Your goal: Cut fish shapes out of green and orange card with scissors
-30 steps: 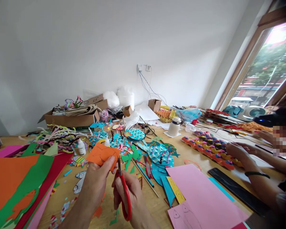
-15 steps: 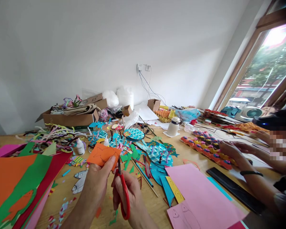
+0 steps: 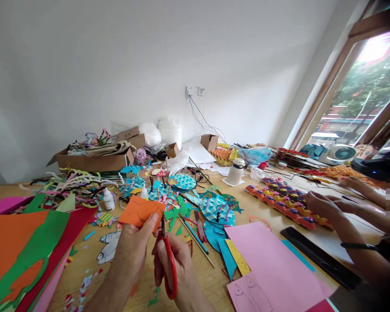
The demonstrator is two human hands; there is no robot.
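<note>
Between the thumb and fingers of my left hand (image 3: 134,242) is a piece of orange paper (image 3: 138,209) with a fish outline drawn on it. My right hand (image 3: 178,260) grips red-handled scissors (image 3: 170,268), their blades upright at the paper's right edge. How far apart the blades are is hard to see. Under and around my hands lie green paper scraps (image 3: 178,211), a white paper fish (image 3: 109,251) and a thin wooden stick (image 3: 198,242). To the right is a pink sheet (image 3: 266,255) with fish drawn on its lower part.
Coloured sheets (image 3: 16,242) cover the left side. Behind them are pipe cleaners (image 3: 74,186), a glue bottle (image 3: 108,200) and a cardboard box (image 3: 94,161). At the right, a co-worker's hands (image 3: 325,203) touch a painted egg tray (image 3: 286,203), near a black bar (image 3: 318,258).
My hands, the paper and the scissors look almost the same. The co-worker's hands and forearms have shifted slightly to the right.
</note>
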